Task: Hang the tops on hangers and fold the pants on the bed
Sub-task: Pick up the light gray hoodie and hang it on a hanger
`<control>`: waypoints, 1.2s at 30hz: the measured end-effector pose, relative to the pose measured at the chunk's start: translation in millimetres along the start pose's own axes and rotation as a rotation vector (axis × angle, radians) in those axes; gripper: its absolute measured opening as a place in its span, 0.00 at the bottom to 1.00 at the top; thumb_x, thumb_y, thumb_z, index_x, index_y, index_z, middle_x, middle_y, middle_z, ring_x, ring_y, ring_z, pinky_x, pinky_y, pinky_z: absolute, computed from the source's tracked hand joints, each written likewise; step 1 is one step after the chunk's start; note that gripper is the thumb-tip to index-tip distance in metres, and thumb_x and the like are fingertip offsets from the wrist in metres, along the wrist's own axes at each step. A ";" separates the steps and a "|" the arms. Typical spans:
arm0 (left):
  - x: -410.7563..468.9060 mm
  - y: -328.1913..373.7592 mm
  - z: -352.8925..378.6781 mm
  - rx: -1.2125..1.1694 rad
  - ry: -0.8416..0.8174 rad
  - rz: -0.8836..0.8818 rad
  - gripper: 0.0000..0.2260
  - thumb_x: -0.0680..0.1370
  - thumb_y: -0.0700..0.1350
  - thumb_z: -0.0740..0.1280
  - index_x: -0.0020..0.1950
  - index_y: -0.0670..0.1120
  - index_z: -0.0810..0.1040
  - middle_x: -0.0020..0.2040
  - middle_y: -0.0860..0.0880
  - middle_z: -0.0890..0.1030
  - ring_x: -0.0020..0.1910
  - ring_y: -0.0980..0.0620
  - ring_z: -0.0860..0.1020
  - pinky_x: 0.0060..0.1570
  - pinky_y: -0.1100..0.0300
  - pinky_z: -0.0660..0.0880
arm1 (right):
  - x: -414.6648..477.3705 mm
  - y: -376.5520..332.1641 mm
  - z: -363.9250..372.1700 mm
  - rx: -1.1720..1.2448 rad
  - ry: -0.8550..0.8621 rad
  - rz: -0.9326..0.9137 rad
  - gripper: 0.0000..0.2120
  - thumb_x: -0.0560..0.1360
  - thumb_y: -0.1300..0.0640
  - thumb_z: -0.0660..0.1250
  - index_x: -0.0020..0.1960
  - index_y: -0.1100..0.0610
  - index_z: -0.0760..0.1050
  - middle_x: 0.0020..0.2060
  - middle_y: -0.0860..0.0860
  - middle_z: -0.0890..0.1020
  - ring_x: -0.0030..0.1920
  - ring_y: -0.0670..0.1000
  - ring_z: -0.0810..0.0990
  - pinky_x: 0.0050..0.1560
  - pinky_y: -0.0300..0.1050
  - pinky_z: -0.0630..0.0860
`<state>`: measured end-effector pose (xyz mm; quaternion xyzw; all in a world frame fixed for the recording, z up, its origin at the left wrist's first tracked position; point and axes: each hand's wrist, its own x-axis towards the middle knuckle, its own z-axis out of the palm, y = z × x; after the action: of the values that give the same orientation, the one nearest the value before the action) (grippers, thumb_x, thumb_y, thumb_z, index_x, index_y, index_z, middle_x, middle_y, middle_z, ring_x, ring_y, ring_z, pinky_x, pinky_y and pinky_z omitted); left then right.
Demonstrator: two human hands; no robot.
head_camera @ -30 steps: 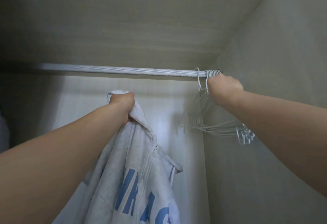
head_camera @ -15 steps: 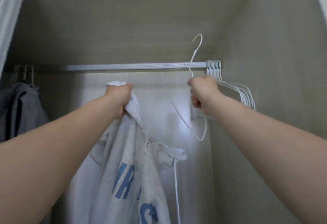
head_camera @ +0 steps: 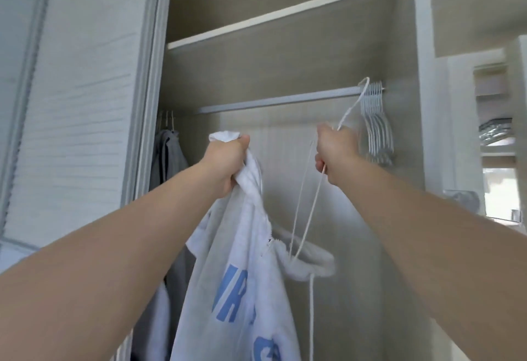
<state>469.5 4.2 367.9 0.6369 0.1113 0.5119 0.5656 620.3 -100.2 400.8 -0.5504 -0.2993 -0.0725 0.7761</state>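
My left hand (head_camera: 228,161) grips the bunched collar of a white zip hoodie (head_camera: 242,289) with blue letters, which hangs down in front of the open wardrobe. My right hand (head_camera: 336,152) holds a thin white wire hanger (head_camera: 308,218) by its neck, its hook pointing up toward the rail and its lower corner touching the hoodie's hood. The hanger is off the grey rail (head_camera: 279,101). Several more white hangers (head_camera: 376,129) hang bunched at the rail's right end, just behind my right hand.
A grey garment (head_camera: 168,158) hangs at the rail's left end. A sliding louvred door (head_camera: 77,104) stands to the left, a shelf (head_camera: 285,15) runs above the rail, and the wardrobe's side panel (head_camera: 422,104) rises to the right. Shelving shows at the far right.
My right hand has lifted one hanger off the rail and pulled it down and away toward the hoodie. The view has backed out of the wardrobe. My left hand keeps its grip on the hoodie.
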 end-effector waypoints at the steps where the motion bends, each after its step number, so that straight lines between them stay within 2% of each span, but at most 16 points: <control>1: -20.0 2.2 0.4 0.000 0.000 -0.024 0.14 0.83 0.43 0.64 0.38 0.45 0.68 0.33 0.45 0.74 0.37 0.46 0.78 0.49 0.50 0.77 | -10.9 0.6 -7.9 -0.016 -0.017 0.015 0.09 0.80 0.53 0.58 0.42 0.53 0.66 0.31 0.51 0.67 0.21 0.50 0.63 0.21 0.33 0.60; 3: -57.3 6.4 -0.5 0.015 0.000 -0.076 0.08 0.83 0.45 0.65 0.45 0.44 0.73 0.38 0.44 0.78 0.44 0.43 0.81 0.56 0.47 0.78 | -34.6 3.2 -24.9 -0.038 -0.050 -0.007 0.10 0.82 0.51 0.57 0.44 0.55 0.69 0.30 0.51 0.67 0.25 0.50 0.63 0.20 0.32 0.59; 6: -103.4 9.3 -5.8 0.075 -0.003 -0.162 0.09 0.83 0.47 0.65 0.52 0.41 0.75 0.45 0.41 0.81 0.53 0.40 0.83 0.59 0.46 0.79 | -79.2 6.1 -51.4 -0.060 -0.095 -0.074 0.14 0.82 0.53 0.58 0.39 0.54 0.72 0.22 0.47 0.67 0.20 0.48 0.64 0.20 0.31 0.58; 8: -131.1 8.0 -12.7 0.119 0.021 -0.208 0.11 0.82 0.48 0.66 0.53 0.40 0.76 0.48 0.42 0.82 0.53 0.41 0.83 0.55 0.48 0.80 | -112.4 5.5 -72.3 -0.048 -0.140 -0.072 0.14 0.81 0.55 0.59 0.37 0.53 0.73 0.17 0.44 0.64 0.16 0.45 0.62 0.20 0.32 0.57; 11: -170.9 -1.9 -27.7 0.164 0.073 -0.242 0.13 0.81 0.51 0.68 0.55 0.41 0.78 0.53 0.39 0.83 0.52 0.41 0.83 0.55 0.45 0.80 | -158.7 8.6 -106.4 -0.028 -0.207 -0.042 0.14 0.78 0.55 0.61 0.34 0.52 0.75 0.19 0.46 0.62 0.17 0.46 0.60 0.21 0.32 0.56; 14: -213.7 -19.6 -43.7 0.191 0.092 -0.278 0.14 0.80 0.52 0.69 0.53 0.40 0.80 0.49 0.39 0.83 0.52 0.40 0.84 0.61 0.38 0.77 | -207.9 21.6 -138.0 -0.006 -0.275 -0.035 0.12 0.73 0.52 0.62 0.33 0.50 0.79 0.21 0.48 0.62 0.18 0.48 0.60 0.21 0.33 0.57; 17: -260.8 -42.3 -56.5 0.240 0.114 -0.341 0.15 0.79 0.54 0.70 0.49 0.42 0.81 0.47 0.42 0.86 0.49 0.44 0.85 0.58 0.43 0.80 | -263.7 45.2 -168.4 -0.011 -0.368 -0.017 0.10 0.71 0.51 0.61 0.35 0.49 0.80 0.21 0.48 0.62 0.18 0.47 0.59 0.22 0.33 0.56; 20: -309.9 -70.8 -68.5 0.254 0.105 -0.438 0.16 0.78 0.55 0.70 0.50 0.42 0.83 0.48 0.41 0.86 0.50 0.42 0.85 0.56 0.45 0.81 | -323.5 77.0 -204.4 0.003 -0.466 0.075 0.10 0.73 0.51 0.61 0.38 0.51 0.79 0.21 0.46 0.62 0.19 0.46 0.59 0.23 0.32 0.56; 24: -380.8 -118.2 -86.8 0.263 0.102 -0.577 0.14 0.79 0.54 0.71 0.48 0.43 0.85 0.46 0.41 0.87 0.47 0.44 0.86 0.55 0.45 0.81 | -400.5 107.9 -256.4 0.032 -0.524 0.170 0.14 0.81 0.52 0.61 0.40 0.54 0.78 0.22 0.46 0.63 0.20 0.45 0.59 0.23 0.33 0.58; 26: -417.2 -143.0 -95.7 0.275 0.094 -0.658 0.14 0.79 0.53 0.71 0.49 0.42 0.84 0.47 0.41 0.86 0.48 0.43 0.86 0.58 0.43 0.80 | -429.8 117.3 -278.6 -0.004 -0.541 0.194 0.14 0.80 0.50 0.60 0.41 0.53 0.79 0.22 0.46 0.63 0.21 0.46 0.59 0.23 0.34 0.58; 28: -452.7 -166.3 -101.7 0.268 0.077 -0.732 0.11 0.79 0.52 0.70 0.44 0.46 0.86 0.46 0.42 0.87 0.48 0.44 0.86 0.58 0.44 0.80 | -453.6 125.3 -298.0 -0.081 -0.573 0.238 0.14 0.79 0.48 0.60 0.43 0.53 0.80 0.22 0.47 0.63 0.22 0.49 0.59 0.25 0.36 0.58; 30: -483.1 -187.2 -103.3 0.294 0.106 -0.805 0.12 0.79 0.53 0.71 0.40 0.48 0.86 0.43 0.45 0.87 0.45 0.47 0.86 0.54 0.48 0.82 | -473.1 131.5 -313.8 -0.107 -0.576 0.299 0.14 0.79 0.48 0.60 0.43 0.53 0.80 0.22 0.47 0.62 0.22 0.49 0.58 0.26 0.37 0.57; 33: -523.1 -213.3 -101.1 0.389 0.140 -0.908 0.11 0.77 0.57 0.72 0.42 0.49 0.82 0.39 0.50 0.85 0.41 0.50 0.84 0.43 0.57 0.80 | -496.1 135.7 -330.9 -0.123 -0.571 0.343 0.13 0.78 0.47 0.61 0.43 0.52 0.81 0.22 0.47 0.62 0.22 0.49 0.58 0.26 0.37 0.57; 36: -552.6 -231.0 -98.2 0.425 0.149 -1.009 0.13 0.76 0.59 0.72 0.43 0.50 0.79 0.39 0.50 0.82 0.39 0.51 0.80 0.40 0.55 0.77 | -511.1 139.0 -340.3 -0.194 -0.598 0.367 0.13 0.79 0.51 0.60 0.42 0.51 0.81 0.21 0.46 0.62 0.22 0.48 0.59 0.25 0.37 0.57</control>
<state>244.9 -257.2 -131.7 0.5667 0.5432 0.1873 0.5904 398.5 -463.2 -63.4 -0.6630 -0.4010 0.2039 0.5984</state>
